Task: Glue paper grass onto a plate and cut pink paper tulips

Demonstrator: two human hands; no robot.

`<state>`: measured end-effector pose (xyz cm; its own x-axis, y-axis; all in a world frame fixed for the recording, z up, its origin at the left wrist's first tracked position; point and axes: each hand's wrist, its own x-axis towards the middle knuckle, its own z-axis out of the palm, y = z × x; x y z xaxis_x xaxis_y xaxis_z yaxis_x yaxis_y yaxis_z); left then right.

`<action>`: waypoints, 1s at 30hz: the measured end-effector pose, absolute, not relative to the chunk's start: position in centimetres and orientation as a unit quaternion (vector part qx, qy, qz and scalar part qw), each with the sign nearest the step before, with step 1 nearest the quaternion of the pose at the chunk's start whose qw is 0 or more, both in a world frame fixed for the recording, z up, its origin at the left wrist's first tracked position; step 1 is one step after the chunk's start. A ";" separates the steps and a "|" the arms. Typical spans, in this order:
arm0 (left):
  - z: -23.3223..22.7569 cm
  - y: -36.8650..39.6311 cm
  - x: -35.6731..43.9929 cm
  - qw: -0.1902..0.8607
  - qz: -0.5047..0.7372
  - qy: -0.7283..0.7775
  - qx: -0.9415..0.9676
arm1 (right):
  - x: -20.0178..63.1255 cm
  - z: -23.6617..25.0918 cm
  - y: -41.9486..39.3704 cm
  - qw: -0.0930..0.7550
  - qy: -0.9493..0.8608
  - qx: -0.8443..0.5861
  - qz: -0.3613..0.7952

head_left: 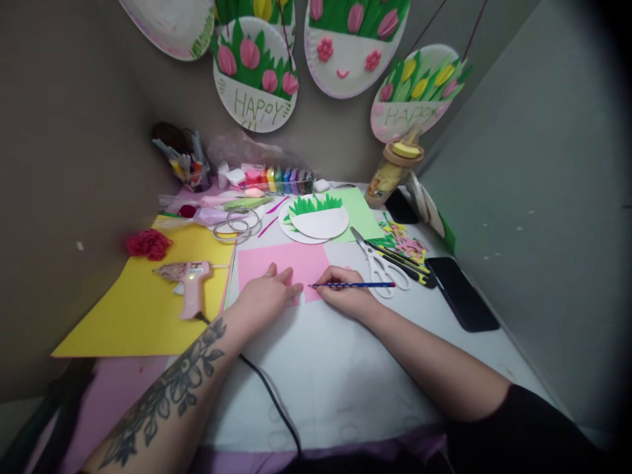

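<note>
My left hand (266, 293) lies flat on a pink paper sheet (281, 260), pressing down its near edge with fingers together. My right hand (343, 293) grips a blue pencil (365, 285) that lies nearly level, its tip touching the pink sheet just right of my left fingertips. White-handled scissors (378, 260) lie closed just beyond my right hand. Behind the pink sheet sits a white paper plate (316, 224) with green paper grass tucked in.
A pink glue gun (190, 280) rests on a yellow sheet (123, 316) at left, its black cord trailing toward me. A black phone (461, 293) lies at right. Paint pots (284, 179), a pen cup (185, 164), a jar (392, 171) and paper scraps line the back.
</note>
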<state>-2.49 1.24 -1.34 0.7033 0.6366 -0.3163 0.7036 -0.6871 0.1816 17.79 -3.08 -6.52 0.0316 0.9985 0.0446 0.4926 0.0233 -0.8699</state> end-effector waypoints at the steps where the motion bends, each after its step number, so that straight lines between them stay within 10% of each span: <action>1: -1.2 1.2 -2.5 0.146 -0.116 0.367 0.911 | 17.8 -6.5 -3.1 0.375 -0.610 -0.612 0.337; 30: -1.3 1.2 -2.3 0.124 -0.124 0.363 0.915 | 17.7 -6.3 -3.2 0.355 -0.629 -0.608 0.330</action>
<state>-2.33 1.15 -1.33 0.7059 0.6336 -0.3166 0.6949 -0.7060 0.1365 17.69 -3.23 -6.28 -0.0093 0.9989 0.0454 0.5303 0.0434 -0.8467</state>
